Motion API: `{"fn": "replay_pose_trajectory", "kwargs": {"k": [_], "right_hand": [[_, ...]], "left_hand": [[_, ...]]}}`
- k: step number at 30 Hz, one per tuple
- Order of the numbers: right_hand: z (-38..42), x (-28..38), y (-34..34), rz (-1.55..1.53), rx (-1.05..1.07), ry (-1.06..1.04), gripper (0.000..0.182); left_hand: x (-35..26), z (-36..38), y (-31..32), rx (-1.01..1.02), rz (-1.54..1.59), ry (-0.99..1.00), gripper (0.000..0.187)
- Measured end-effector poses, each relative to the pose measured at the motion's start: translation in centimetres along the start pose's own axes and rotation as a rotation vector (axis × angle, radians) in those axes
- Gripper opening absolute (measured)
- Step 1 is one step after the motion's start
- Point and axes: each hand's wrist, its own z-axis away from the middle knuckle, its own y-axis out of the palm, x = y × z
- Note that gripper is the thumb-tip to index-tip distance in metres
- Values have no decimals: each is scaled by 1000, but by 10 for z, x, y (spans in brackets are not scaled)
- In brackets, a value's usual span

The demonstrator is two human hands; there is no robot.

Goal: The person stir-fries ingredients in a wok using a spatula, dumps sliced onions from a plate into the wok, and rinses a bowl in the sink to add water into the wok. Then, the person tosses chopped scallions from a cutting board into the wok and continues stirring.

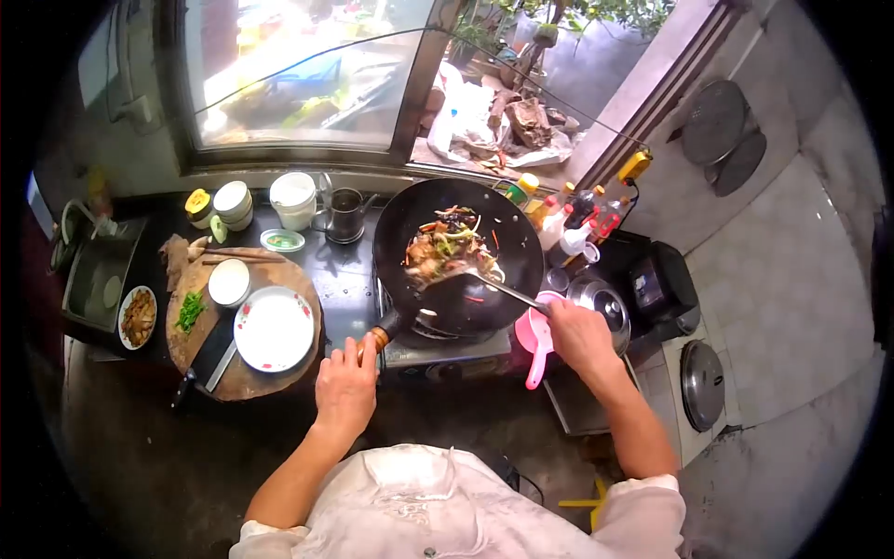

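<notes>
My left hand (345,389) is wrapped round the wooden handle (374,343) of a large black wok (458,321) on the stove. In my right hand (579,334) is the handle of a metal spatula (507,290). The spatula's blade lies in the wok against a mix of cooked food (452,247) with brown pieces and green and orange bits. Below the spatula handle, near my right hand, sits a pink ladle (535,345).
At left, a round cutting board (303,363) holds a white plate (274,329), a bowl, chopped greens (190,311) and a knife (222,367). A bowl of food (138,318) stands beside it. Bottles (570,238) and a lidded pot (599,303) are right of the wok.
</notes>
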Motion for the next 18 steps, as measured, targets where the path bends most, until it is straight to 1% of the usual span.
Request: {"fn": "replay_pose_trajectory", "kwargs": {"k": [2, 3, 4, 6, 8, 10, 12, 14, 15, 16, 17, 18], "right_hand": [[-16, -9, -12, 175, -96, -53, 8], [-15, -15, -20, 251, -91, -13, 14], [-13, -23, -27, 191, -101, 36, 17], [-10, -36, -53, 130, 18, 170, 19], [-21, -54, -62, 102, 133, 279, 22], [-42, -76, -51, 122, 187, 283, 27], [-73, -78, -40, 51, 286, 310, 35], [-106, -66, -25, -49, 468, 311, 36], [-115, -57, -15, -61, 462, 224, 35], [-118, -51, -9, -78, 420, 189, 33], [-119, -52, -10, -60, 409, 136, 32], [-116, -47, -27, -40, 400, 82, 31]], "left_hand": [[2, 0, -3, 30, 27, -10, 60], [3, 1, -4, 56, 41, -12, 61], [4, 1, -5, 50, 44, -11, 61], [4, 1, -5, 38, 53, -10, 61], [3, 1, -4, 15, 60, -14, 61], [3, 1, -4, 17, 58, -21, 61], [2, 1, -4, 44, 50, -34, 60], [2, 1, -5, 50, 54, -35, 59], [2, 1, -6, 53, 52, -34, 59], [2, 0, -6, 55, 49, -33, 59], [1, 0, -6, 52, 38, -37, 59], [2, -1, -6, 44, 37, -36, 58]]}}
